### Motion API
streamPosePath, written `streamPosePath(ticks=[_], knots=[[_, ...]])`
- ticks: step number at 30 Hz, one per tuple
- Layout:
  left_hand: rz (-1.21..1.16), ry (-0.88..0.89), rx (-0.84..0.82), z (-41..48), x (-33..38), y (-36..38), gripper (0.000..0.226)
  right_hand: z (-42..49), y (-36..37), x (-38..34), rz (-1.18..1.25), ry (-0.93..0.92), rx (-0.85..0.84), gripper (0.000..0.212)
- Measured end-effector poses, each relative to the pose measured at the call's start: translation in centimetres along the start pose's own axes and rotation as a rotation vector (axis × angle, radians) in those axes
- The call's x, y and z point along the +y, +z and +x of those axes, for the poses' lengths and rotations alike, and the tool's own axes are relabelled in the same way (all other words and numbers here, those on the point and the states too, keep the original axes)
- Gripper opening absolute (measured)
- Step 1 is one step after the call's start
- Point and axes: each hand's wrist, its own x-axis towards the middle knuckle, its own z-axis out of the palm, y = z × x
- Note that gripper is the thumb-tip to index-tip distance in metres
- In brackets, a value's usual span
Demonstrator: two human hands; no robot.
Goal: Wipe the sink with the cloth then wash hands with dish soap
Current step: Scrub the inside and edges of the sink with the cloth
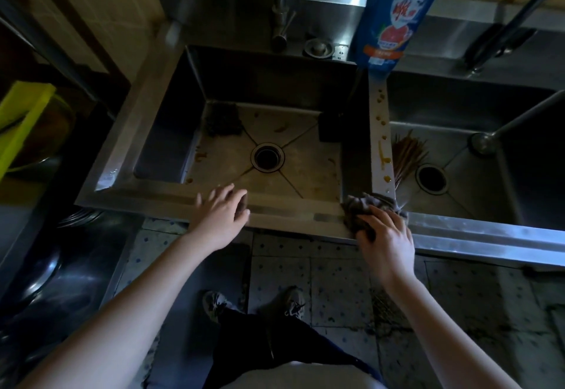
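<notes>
A steel double sink fills the view; the left basin (159, 196) has a stained floor and an open drain (267, 157). My right hand (385, 240) presses a grey-brown cloth (363, 205) onto the front rim where the divider between the basins meets it. My left hand (223, 206) lies flat on the front rim of the left basin, fingers spread, holding nothing. A blue dish soap bottle (394, 12) stands at the back on the divider. Orange-brown spots dot the divider strip (380, 131).
A tap (281, 6) rises behind the left basin. A dark scourer (223, 121) and a black sponge (328, 127) lie in its far corners. The right basin holds a bundle of sticks (408, 156) and a ladle (486, 142). A yellow-green board (23, 125) stands at the left.
</notes>
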Motion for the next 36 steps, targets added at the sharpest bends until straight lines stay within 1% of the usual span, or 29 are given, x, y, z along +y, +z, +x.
streamPosePath(ticks=[4,8,11,17,20,22,25,28,30,33,36], knots=[[-0.016,-0.011,0.025,-0.3,2.3,0.3,0.049,0.3,0.5,-1.4,0.039,0.010,-0.026,0.030],[-0.064,0.014,-0.011,-0.5,4.9,0.9,0.055,0.2,1.3,-3.8,0.091,-0.124,-0.076,0.032],[-0.054,0.059,-0.037,-0.4,6.0,1.2,0.059,0.2,1.8,-4.9,0.114,-0.180,-0.099,0.032],[-0.046,0.137,-0.099,1.0,7.3,1.6,0.064,0.0,1.2,-2.1,0.064,-0.332,-0.047,0.036],[-0.011,0.153,-0.084,1.5,8.2,1.7,0.066,-0.1,0.4,0.7,0.031,-0.310,-0.042,0.036],[-0.006,0.139,-0.069,1.7,8.7,1.8,0.064,0.5,-0.3,2.8,0.021,-0.286,-0.053,0.035],[-0.007,0.110,-0.033,1.7,9.4,1.8,0.054,1.3,-1.0,5.2,0.024,-0.267,-0.087,0.035],[-0.042,0.044,0.000,2.1,10.4,1.7,0.050,1.9,-1.3,6.1,0.032,-0.296,-0.112,0.036],[-0.077,-0.001,0.016,2.3,11.7,2.0,0.051,2.3,-1.2,6.5,0.048,-0.358,-0.121,0.036],[-0.078,-0.070,0.057,2.0,14.0,2.9,0.056,3.3,-1.5,8.1,0.100,-0.512,-0.166,0.036],[-0.086,-0.157,0.073,1.4,16.6,3.5,0.057,5.3,-2.3,10.1,0.128,-0.645,-0.262,0.038]])
